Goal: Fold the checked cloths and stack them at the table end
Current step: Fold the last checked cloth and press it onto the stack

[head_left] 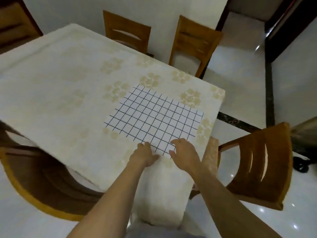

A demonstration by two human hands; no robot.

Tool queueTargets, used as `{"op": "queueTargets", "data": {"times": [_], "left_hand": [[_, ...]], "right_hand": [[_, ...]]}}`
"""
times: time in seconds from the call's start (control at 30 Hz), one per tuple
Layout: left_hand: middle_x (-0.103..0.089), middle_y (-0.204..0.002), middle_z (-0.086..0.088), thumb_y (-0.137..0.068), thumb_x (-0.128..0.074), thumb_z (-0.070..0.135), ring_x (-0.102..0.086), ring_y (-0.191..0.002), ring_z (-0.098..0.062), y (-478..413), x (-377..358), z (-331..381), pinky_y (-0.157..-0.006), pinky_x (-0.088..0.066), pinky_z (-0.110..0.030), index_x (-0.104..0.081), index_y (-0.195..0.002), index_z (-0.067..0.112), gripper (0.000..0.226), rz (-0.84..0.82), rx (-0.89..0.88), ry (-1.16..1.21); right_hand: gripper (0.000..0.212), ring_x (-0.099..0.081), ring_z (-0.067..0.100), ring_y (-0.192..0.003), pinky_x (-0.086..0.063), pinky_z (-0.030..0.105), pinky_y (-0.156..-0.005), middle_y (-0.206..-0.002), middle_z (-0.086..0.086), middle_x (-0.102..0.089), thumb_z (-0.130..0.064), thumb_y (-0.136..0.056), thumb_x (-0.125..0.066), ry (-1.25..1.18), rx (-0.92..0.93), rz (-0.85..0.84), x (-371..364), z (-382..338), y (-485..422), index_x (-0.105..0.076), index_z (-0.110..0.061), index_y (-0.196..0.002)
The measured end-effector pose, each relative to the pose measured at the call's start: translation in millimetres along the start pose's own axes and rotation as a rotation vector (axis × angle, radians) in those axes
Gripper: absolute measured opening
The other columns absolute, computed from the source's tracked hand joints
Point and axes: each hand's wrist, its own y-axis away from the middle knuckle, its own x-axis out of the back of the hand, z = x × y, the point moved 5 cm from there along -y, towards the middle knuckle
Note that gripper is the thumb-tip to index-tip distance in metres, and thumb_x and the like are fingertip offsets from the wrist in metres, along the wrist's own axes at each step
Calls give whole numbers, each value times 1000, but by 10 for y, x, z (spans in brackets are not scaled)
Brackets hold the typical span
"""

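Note:
A white checked cloth (154, 117) with thin dark grid lines lies flat near the right corner of the table (56, 93), which wears a cream flowered tablecloth. My left hand (145, 155) rests on the cloth's near edge, fingers curled over it. Just to its right, my right hand (183, 150) is at the cloth's near corner, fingers bent down onto the fabric. Whether either hand pinches the cloth is unclear. Only this one checked cloth is in view.
Wooden chairs ring the table: two at the far side (127, 33) (193, 43), one at the right (260, 162), one at the near left (42, 177). The glossy white floor (240, 79) lies beyond the table's right edge.

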Motion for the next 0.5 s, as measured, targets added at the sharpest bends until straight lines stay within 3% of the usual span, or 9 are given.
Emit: {"op": "queueTargets", "data": {"times": [0.13,0.33,0.5], "left_hand": [[-29,-152,-17,-91,-71,37,-50,-130,-35,-195,7,-104,-105,-46,-43,-26,-152,12,79,111,162,455],[-46,-147,-15,-88,-76,28,-54,-124,-31,-507,-117,-88,-95,-47,-37,-29,-148,10,78,336,441,979],[-57,-103,-1,-88,-76,17,-57,-85,-17,-706,-240,211,-79,-45,-33,-31,-144,13,72,505,547,1165]], "right_hand": [[45,-49,28,-128,-37,38,-110,-140,8,-49,-34,-97,-56,-64,41,-76,-82,181,-448,-52,-18,-139],[55,-32,31,-142,-28,40,-118,-154,16,-34,-34,-99,-54,-89,125,-186,-99,475,-1384,-41,-13,-148],[62,-18,35,-147,-24,47,-120,-160,17,-20,-38,-95,-60,-55,227,-242,-176,483,-1971,-36,-23,-150]]}}
